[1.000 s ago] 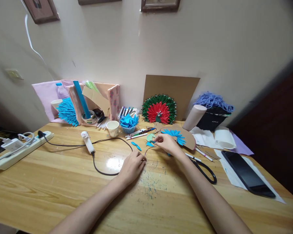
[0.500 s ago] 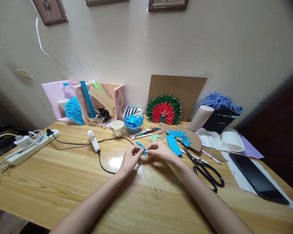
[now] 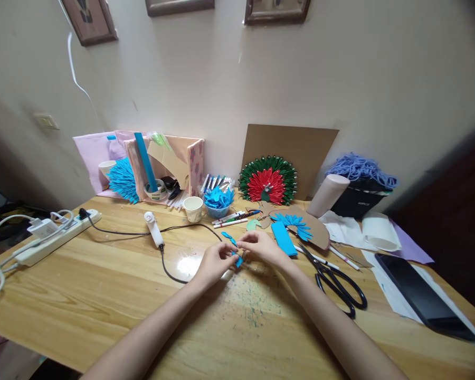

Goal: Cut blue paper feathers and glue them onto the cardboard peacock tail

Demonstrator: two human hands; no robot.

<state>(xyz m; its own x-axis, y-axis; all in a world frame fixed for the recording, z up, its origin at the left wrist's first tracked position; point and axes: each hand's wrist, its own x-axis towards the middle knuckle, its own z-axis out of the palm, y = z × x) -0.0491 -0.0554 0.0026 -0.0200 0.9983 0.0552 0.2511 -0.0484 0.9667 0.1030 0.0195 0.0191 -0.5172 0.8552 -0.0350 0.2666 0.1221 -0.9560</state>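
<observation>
Between finger and thumb, my left hand (image 3: 217, 259) pinches a small blue paper piece (image 3: 238, 260), whose lower end sticks out below the fingertips. Close beside it, my right hand (image 3: 261, 244) has its thumb and forefinger pressed together; what they hold, if anything, is too small to make out. Just beyond the fingertips lie small blue paper petals (image 3: 228, 237). To the right of my right hand is a flat blue paper strip (image 3: 283, 238). Behind it, a brown cardboard shape (image 3: 316, 228) carries a fan of blue petals (image 3: 295, 224).
Black scissors (image 3: 332, 279) and a phone (image 3: 423, 295) lie at the right. A white glue gun (image 3: 153, 230) with its black cable lies left. Behind are a paper cup (image 3: 192, 209), a bowl of blue petals (image 3: 218, 200), pens (image 3: 231, 221) and a red-green peacock (image 3: 267, 182).
My left fingers have shifted slightly down with the blue piece, and more of it shows below them. My fingertips have moved apart a little. The whole view has shifted slightly.
</observation>
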